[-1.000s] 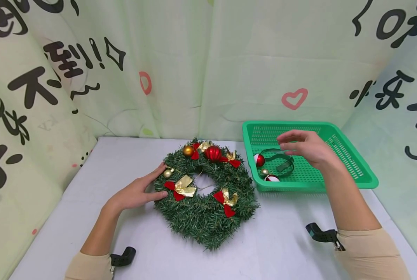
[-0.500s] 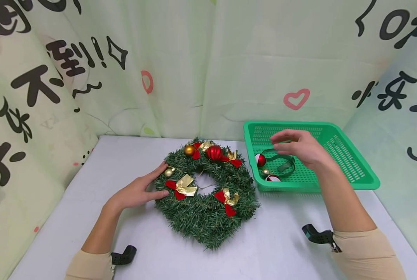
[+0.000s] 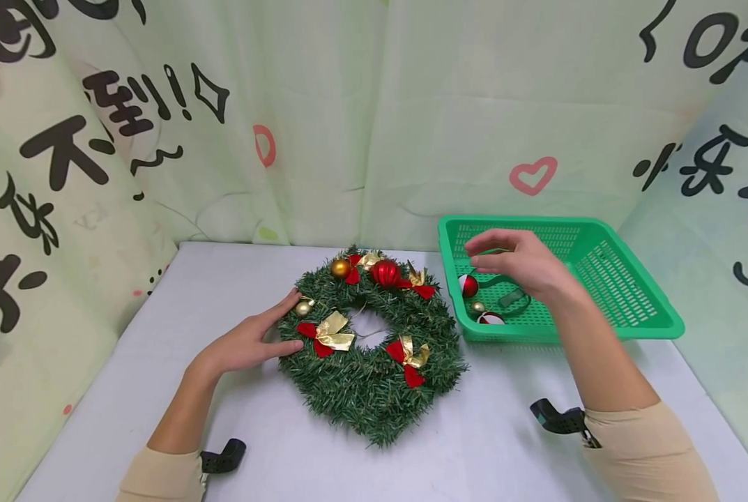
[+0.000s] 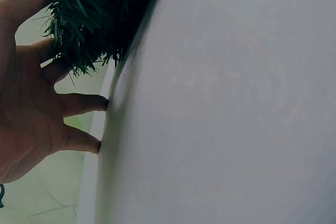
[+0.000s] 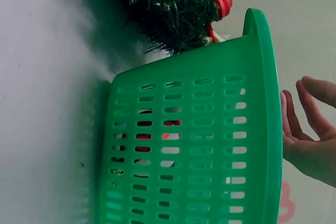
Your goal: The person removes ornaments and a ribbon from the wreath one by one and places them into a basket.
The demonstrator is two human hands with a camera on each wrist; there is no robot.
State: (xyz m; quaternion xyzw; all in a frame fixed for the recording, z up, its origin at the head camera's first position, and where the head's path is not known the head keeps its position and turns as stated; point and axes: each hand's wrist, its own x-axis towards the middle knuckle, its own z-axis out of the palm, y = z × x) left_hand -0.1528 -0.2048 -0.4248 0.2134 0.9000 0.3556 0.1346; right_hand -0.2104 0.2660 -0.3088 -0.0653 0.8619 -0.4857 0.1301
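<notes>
Wreath: the green wreath (image 3: 374,390) lies flat on the table (image 3: 223,272) before me; clock places on it take twelve as farthest away.
Left hand: my left hand (image 3: 248,341) rests at its nine to ten o'clock edge, fingers spread, grasping nothing.
Right hand: my right hand (image 3: 518,261) hangs over the green basket (image 3: 574,335), fingers loosely bent, with nothing in them.
Basket risk: my right forearm crosses its six o'clock rim; leaning down there could, I judge, tip or slide it.
Strap risk: the dark green strap (image 3: 513,300) lies looped under my right hand; a snagged finger might drag it and set the balls rolling.
Wreath risk: a hard push from my left hand could shift the wreath, or loosen the small gold ball (image 3: 302,307) beside my fingers.
In the basket: two red-and-white balls (image 3: 468,285) and a little gold bead (image 3: 477,307), towards its eight to nine o'clock end.
On the wreath: an orange-gold ball (image 3: 340,268) at eleven, a red ball (image 3: 385,272) just past twelve, bows (image 3: 332,335) at nine, one and four.
In the way: the basket wall stands close by the wreath's two o'clock; the curtain (image 3: 374,139) closes off twelve.
</notes>
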